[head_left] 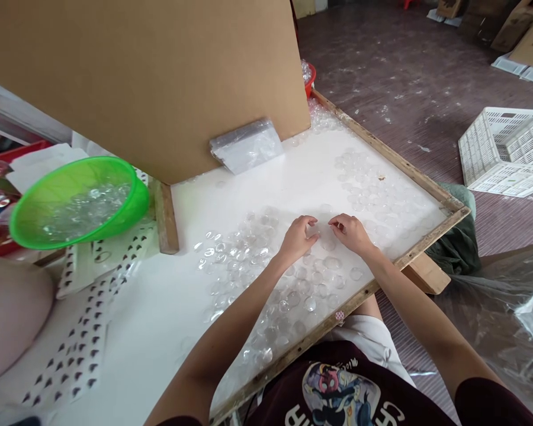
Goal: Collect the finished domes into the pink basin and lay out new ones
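Many small clear plastic discs [310, 303] lie loose on the white tabletop, thickest below and left of my hands. My left hand [298, 238] hovers just over them, its thumb and curved fingers apart, with nothing plain between them. Facing it a short way off, my right hand [350, 232] has its fingers curled together at the tips. Anything in that pinch is too small and clear to make out. More clear discs [373, 183] are spread in a thinner layer towards the far right corner.
A wooden rim [382, 160] edges the table. Behind stands a large cardboard sheet [160, 77] with a plastic-wrapped packet [249, 145] against it. At left are a green basin [135, 204] of clear pieces and patterned sticker sheets [77, 349]. A white crate [484, 163] sits on the floor.
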Action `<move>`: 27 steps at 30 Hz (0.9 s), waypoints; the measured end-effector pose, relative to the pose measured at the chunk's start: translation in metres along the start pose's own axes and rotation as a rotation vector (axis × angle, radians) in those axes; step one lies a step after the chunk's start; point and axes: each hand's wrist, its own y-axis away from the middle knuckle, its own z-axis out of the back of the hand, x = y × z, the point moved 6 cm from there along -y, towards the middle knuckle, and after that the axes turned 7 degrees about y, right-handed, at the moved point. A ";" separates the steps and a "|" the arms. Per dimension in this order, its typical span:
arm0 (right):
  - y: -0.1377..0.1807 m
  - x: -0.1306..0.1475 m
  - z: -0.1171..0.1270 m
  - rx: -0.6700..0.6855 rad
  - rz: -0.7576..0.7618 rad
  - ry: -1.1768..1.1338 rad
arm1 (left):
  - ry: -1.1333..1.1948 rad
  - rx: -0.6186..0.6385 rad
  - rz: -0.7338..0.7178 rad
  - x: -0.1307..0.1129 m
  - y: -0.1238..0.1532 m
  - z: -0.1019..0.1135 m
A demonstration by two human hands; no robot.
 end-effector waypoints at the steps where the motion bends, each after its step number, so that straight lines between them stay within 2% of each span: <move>1: 0.000 0.000 0.000 0.000 0.000 0.000 | 0.047 -0.017 0.022 0.002 -0.001 0.002; 4: -0.001 -0.001 -0.001 -0.001 0.002 -0.008 | 0.088 -0.087 0.060 0.007 -0.006 0.011; 8: -0.001 -0.001 0.000 -0.001 -0.009 -0.026 | -0.020 -0.158 0.058 0.016 -0.008 0.025; 14: 0.002 0.003 0.003 0.003 -0.015 -0.030 | -0.117 -0.054 0.002 0.023 0.030 0.040; 18: 0.000 0.003 0.002 0.015 -0.002 -0.039 | -0.135 0.013 -0.038 0.025 0.052 0.036; 23: 0.006 0.002 0.004 0.013 0.024 -0.050 | -0.142 -0.026 -0.024 0.021 0.059 0.021; 27: 0.014 -0.016 0.004 0.026 -0.030 -0.030 | -0.121 -0.066 -0.027 0.011 0.068 0.016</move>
